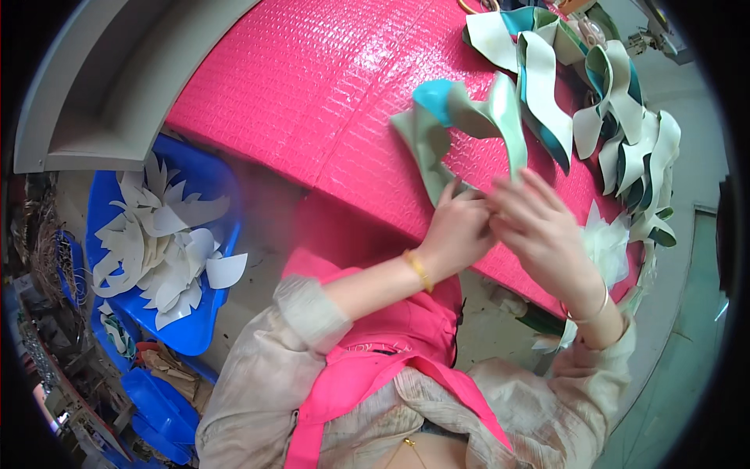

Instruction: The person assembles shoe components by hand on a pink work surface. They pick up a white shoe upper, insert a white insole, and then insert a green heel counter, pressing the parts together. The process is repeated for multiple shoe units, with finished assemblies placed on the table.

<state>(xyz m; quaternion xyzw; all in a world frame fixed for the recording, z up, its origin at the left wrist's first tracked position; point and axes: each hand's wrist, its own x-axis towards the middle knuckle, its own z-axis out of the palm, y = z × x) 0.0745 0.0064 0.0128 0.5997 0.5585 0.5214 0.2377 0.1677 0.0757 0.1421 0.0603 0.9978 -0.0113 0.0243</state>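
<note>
A pale green shoe upper (508, 117) with a bright teal patch stands in a loop on the pink table covering, near its front edge. My left hand (459, 227) is closed at the lower end of this upper, fingers curled at its edge. My right hand (539, 230) is beside it, fingertips close to my left hand and the upper's right end. Motion smears its fingers, so I cannot make out whether they pinch anything. To the right, several similar uppers (547, 94), white-green outside and teal inside, lie in a linked row running down the table's right side.
A blue bin (195, 332) of white cut pieces (168, 242) stands on the floor at left. More blue containers (160, 414) are below it. A grey shelf unit (94, 144) borders the table (312, 102) at upper left. Translucent white sheets (605, 246) lie near my right wrist.
</note>
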